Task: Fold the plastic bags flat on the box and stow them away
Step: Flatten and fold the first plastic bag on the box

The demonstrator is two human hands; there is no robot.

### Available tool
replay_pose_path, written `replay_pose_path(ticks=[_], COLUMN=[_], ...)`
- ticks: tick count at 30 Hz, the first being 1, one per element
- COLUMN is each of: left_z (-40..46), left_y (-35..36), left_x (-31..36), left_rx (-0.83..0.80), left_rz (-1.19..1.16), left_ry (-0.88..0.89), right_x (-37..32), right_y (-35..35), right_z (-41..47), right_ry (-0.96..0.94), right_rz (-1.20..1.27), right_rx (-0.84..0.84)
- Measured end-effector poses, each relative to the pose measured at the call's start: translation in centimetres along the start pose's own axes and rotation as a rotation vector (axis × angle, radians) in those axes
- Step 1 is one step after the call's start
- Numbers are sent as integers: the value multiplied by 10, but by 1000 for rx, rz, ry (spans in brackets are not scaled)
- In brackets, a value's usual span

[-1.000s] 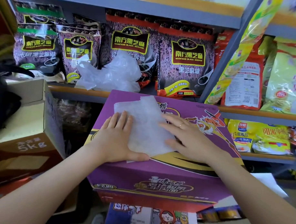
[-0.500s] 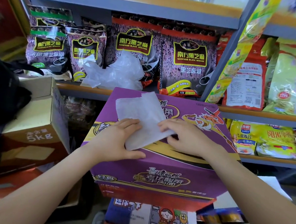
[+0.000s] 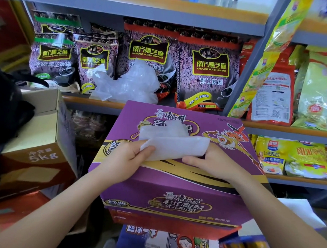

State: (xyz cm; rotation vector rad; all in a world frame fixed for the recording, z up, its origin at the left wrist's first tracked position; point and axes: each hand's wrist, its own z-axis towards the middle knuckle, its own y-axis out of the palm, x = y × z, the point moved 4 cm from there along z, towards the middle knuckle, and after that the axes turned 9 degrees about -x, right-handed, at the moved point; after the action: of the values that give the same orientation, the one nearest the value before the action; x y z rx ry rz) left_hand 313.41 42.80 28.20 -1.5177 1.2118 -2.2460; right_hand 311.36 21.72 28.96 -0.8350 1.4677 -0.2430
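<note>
A translucent white plastic bag, partly folded, lay on top of the purple cardboard noodle box with gold and orange print. Its near edge was lifted and turned over toward the far side, so the bag stood doubled on itself. The left hand pinched the bag's left corner between thumb and curled fingers. The right hand held the right end of the fold, thumb stretched along the box top; its fingers were tucked under the plastic and could not be seen clearly. Beyond the box, a loose heap of crumpled clear plastic bags sat on the orange-edged grey metal shelf, against purple black-sesame packets. A brown cardboard carton marked 5kg stood to the left.
</note>
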Motion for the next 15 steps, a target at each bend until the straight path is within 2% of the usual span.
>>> replay_pose_path(ticks=[3, 8, 13, 15], left_z=[3, 10, 22, 26], left_y=[-4, -9, -8, -5], left_x=[-7, -8, -7, -6], left_rx=[44, 74, 92, 104], left_rz=[-16, 33, 131, 193], left_ry=[-85, -143, -214, -213], right_x=[-1, 2, 3, 3], right_y=[-2, -3, -10, -13], right_z=[4, 10, 25, 30], right_ry=[-4, 77, 208, 256], right_rz=[40, 110, 47, -60], right_rx=[3, 142, 260, 303])
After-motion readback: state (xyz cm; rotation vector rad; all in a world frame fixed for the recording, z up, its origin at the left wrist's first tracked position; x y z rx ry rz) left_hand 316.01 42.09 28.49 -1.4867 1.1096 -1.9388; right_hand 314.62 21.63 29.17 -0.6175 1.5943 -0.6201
